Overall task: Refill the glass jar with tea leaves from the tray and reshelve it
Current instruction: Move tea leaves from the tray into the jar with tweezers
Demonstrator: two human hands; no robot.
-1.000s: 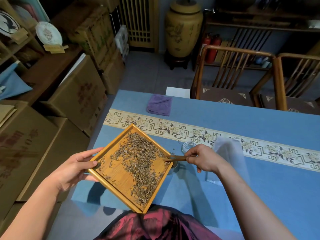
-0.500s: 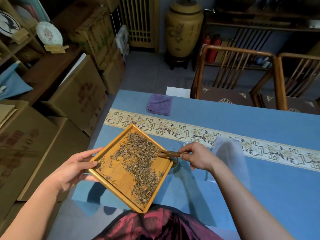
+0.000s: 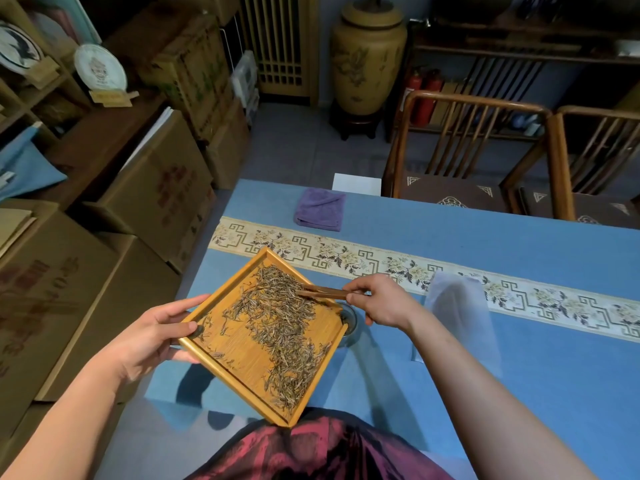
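Blue-clothed table (image 3: pixel 450 244), stacked cardboard boxes (image 3: pixel 149 188) alongside; left hand (image 3: pixel 152 334) gripping tea-leaf tray (image 3: pixel 242 362), right hand (image 3: pixel 384 301) pinching wooden scoop (image 3: pixel 322 292).

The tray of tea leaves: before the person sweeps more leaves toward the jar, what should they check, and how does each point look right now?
1. Left hand grips the tray at its edge: ok.
2. Right hand pinches the wooden scraper: ok.
3. Scraper tip reaches the tea leaves: ok.
4. Tray corner sits over the glass jar: ok, though the jar is mostly hidden.
5. Room left in the jar: cannot tell.
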